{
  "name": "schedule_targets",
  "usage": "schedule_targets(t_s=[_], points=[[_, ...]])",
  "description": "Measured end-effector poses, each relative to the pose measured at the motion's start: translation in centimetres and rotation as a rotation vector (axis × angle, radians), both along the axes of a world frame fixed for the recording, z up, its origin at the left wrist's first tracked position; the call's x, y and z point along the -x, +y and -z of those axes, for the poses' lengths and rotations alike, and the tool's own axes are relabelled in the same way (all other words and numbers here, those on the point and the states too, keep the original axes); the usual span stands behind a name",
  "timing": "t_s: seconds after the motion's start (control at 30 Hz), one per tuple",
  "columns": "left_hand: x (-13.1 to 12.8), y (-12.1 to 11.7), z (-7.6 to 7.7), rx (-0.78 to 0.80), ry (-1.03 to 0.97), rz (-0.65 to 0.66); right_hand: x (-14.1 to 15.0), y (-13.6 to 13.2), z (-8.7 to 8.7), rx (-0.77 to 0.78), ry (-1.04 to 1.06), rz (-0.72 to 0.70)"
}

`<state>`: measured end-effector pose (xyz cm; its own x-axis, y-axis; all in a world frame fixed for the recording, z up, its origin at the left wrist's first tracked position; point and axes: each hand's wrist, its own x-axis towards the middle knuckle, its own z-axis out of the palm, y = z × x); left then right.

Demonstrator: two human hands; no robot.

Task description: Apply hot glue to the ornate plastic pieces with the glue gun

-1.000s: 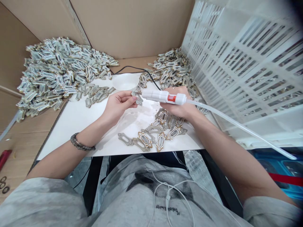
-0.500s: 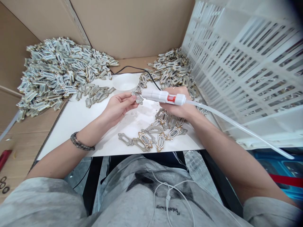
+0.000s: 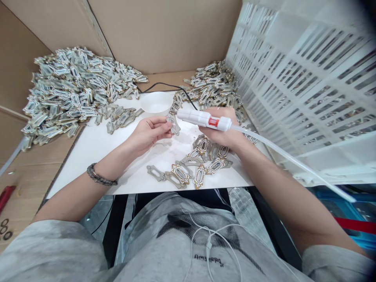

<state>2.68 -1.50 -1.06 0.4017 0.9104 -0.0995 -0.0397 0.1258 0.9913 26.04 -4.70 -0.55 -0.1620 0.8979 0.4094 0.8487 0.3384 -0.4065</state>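
Note:
My left hand pinches a small grey ornate plate by its edge, above the white board. My right hand grips a white pen-like tool with a red button. Its tip sits just right of the held plate. A clear hose runs from the tool's rear toward the right, and a black cable leads off to the back. Below both hands lies a small cluster of ornate plates, some gold-edged.
A large heap of similar plates fills the back left, and a smaller heap sits at the back right. A white slatted crate walls the right side. Cardboard stands behind. A red tool lies far left.
The held plate has turned in my left fingers and now shows more of its face. The tool's tip has lifted slightly off the plate. The arms have barely shifted.

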Motion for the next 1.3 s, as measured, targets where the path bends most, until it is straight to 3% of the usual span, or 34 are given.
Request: schedule_targets(t_s=[0.1, 0.2, 0.33, 0.47, 0.57, 0.63, 0.73, 0.8, 0.87, 0.93, 1.0, 1.1, 1.3], points=[[0.1, -0.1, -0.2, -0.029, 0.1, 0.109, 0.0, 0.1, -0.1, -0.029, 0.001, 0.015], [1.1, 0.7, -0.7, -0.172, 0.299, 0.15, -0.1, 0.1, -0.2, -0.04, -0.02, 0.042], [4.1, 3.6, -1.1, -0.377, 0.53, 0.036, -0.3, 0.2, 0.0, -0.05, -0.03, 0.046], [7.3, 6.7, -0.6, -0.31, 0.629, -0.042, -0.4, 0.2, 0.2, -0.06, -0.032, 0.014], [8.5, 7.5, -0.6, -0.28, 0.736, -0.107, -0.4, 0.2, 0.3, -0.06, -0.021, 0.012], [8.6, 7.2, -0.9, -0.388, 0.846, -0.182, -0.4, 0.1, 0.4, -0.057, -0.009, 0.018], [7.8, 6.1, -1.9, -0.687, 1.021, -0.304, -0.4, 0.1, 0.5, -0.05, 0.003, 0.012], [6.8, 5.3, -2.4, -0.847, 1.081, -0.231, -0.4, 0.1, 0.5, -0.046, 0.005, 0.0], [5.9, 4.5, -2.6, -0.928, 1.109, -0.032, -0.4, 0.1, 0.5, -0.042, 0.008, -0.011], [5.2, 3.9, -2.4, -0.936, 1.147, 0.154, -0.4, 0.1, 0.5, -0.036, 0.016, -0.002], [4.8, 3.5, -2.1, -0.913, 1.222, 0.256, -0.4, 0.1, 0.4, -0.034, 0.011, 0.021], [5.1, 3.5, -1.6, -0.894, 1.364, 0.274, -0.3, 0.1, 0.4, -0.037, -0.013, 0.031], [6.8, 4.6, -1.7, -0.821, 1.611, 0.144, -0.4, 0.1, 0.5, -0.037, -0.016, 0.019]])
